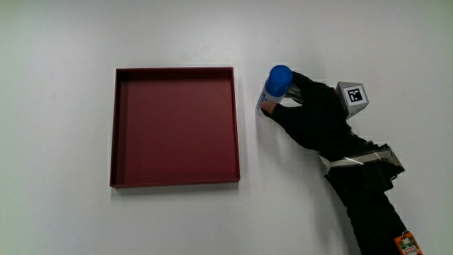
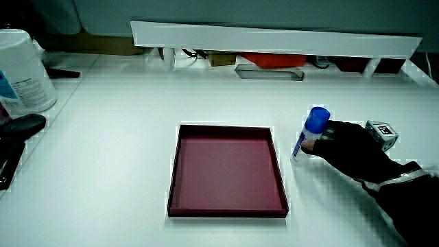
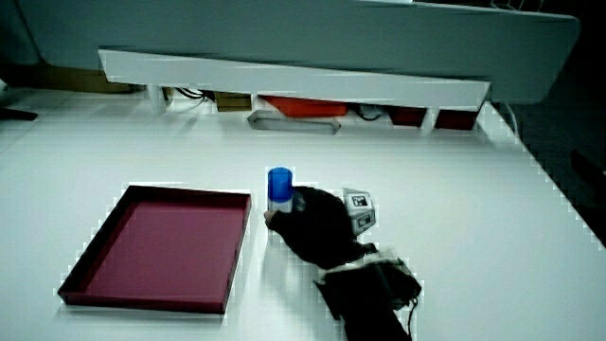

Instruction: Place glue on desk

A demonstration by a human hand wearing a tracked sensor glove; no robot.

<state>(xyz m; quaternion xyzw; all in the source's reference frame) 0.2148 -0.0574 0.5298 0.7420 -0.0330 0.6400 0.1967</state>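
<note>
Black-gloved fingers close around the glue stick (image 1: 276, 86), and we see the hand (image 1: 311, 113) wrapped about its pale body from the side, thumb low on the tube and the other fingers curled over the upper part just under the cap. In both side views the glue stick (image 2: 310, 132) stands upright with its base on the white table (image 1: 64, 42), held in the hand's (image 2: 346, 151) grasp. We make out a round blue cap over a white body with some blue on it. The glue stick (image 3: 279, 194) sits just beside the dark red tray (image 1: 175, 126), outside its rim, not touching it. We note the small patterned cube (image 1: 353, 95) on the back of the hand (image 3: 317, 227).
</note>
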